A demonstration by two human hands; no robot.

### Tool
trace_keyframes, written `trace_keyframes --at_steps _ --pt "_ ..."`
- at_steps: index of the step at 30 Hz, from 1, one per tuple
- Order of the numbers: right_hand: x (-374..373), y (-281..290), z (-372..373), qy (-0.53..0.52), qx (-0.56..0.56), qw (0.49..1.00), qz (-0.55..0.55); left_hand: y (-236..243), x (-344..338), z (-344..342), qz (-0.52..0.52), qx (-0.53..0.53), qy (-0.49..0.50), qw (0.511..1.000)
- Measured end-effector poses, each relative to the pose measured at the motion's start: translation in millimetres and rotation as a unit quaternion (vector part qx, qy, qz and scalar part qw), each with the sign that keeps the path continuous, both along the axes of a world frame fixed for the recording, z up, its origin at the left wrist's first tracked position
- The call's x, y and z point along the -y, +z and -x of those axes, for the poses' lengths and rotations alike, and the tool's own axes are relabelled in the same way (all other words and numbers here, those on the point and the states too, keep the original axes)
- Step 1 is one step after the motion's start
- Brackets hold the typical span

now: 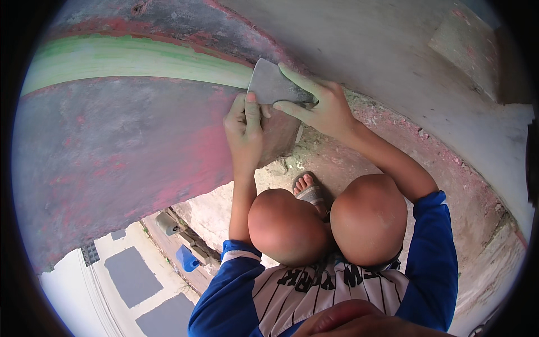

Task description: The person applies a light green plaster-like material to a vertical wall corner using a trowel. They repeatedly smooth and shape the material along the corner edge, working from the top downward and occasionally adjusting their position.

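Observation:
A grey sheet of sandpaper [269,84] lies flat against a large curved hull-like surface [123,146] with worn red and grey paint and a green stripe [135,59]. My right hand [320,106] presses on the sheet with spread fingers. My left hand [245,132] holds the sheet's lower left edge, thumb up on it. Both arms wear blue sleeves. I am squatting, with my two bare knees [328,222] below the hands.
A foot in a grey sandal [310,191] rests on dusty ground strewn with red paint flakes. At the lower left lie a blue object [187,258] and a grey cylinder [167,223] by a plank. A pale wall rises at the right.

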State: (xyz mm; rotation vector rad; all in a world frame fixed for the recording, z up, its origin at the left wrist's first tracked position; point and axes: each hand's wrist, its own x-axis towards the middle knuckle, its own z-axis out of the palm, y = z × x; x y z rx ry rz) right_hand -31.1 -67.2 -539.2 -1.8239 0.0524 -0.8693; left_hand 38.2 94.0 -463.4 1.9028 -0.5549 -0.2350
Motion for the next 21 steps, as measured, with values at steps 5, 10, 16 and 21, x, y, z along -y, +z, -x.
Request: trace_keyframes --at_steps 5,10,16,21 --pt "-14.5 -1.3 -14.5 -0.001 0.064 0.998 -0.024 -14.0 5.9 1.7 0.026 0.106 0.073 0.991" --pt "0.3 67.4 -20.8 0.042 0.053 0.997 0.023 51.1 17.8 8.3 0.047 0.193 0.134 0.971" --pt "6.8 44.9 -6.4 0.109 -0.005 0.993 -0.053 40.3 9.9 12.7 -0.072 0.195 0.062 0.976" --pt "13.1 87.9 -14.3 0.13 -0.044 0.988 -0.076 80.1 25.8 6.0 0.002 0.202 0.084 0.976"
